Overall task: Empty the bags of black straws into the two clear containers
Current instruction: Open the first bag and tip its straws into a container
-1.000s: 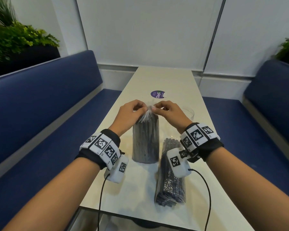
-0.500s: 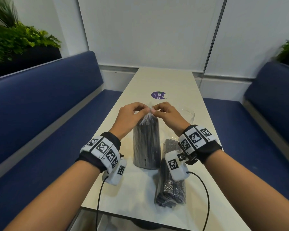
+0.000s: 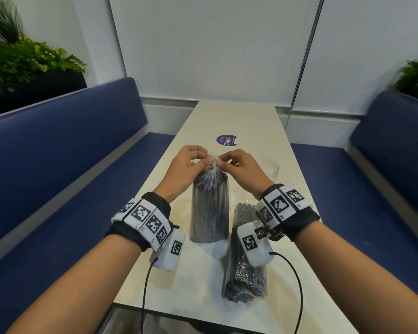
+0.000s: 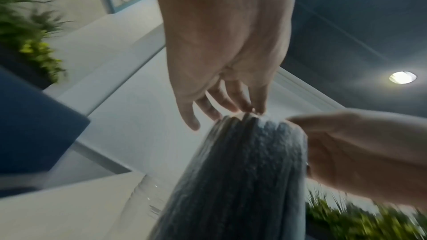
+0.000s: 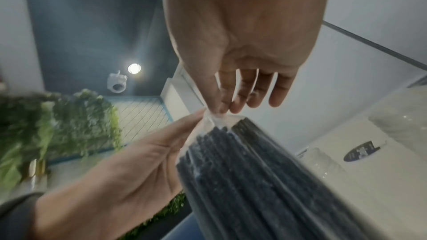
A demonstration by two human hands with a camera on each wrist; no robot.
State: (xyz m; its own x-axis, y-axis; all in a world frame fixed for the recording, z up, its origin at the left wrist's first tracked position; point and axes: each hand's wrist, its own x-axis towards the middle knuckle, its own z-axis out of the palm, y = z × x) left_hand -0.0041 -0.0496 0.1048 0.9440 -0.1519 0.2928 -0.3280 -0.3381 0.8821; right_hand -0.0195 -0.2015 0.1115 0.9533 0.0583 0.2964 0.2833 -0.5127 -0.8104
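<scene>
Both hands stay pinching the standing bag's point(image 3: 209, 208) gathered top at frame centre, left hand point(image 3: 186, 168) and right hand point(image 3: 241, 168) barely shifted; open bench point(image 3: 246, 121) lies beyond.

A purple round sticker point(image 3: 227, 141) lies on the tabletop point(image 3: 251, 121) toward 12 o'clock. Blue benches point(image 3: 58, 153) flank it; plants point(image 3: 22, 61) stand at 10 and 2 o'clock.
</scene>
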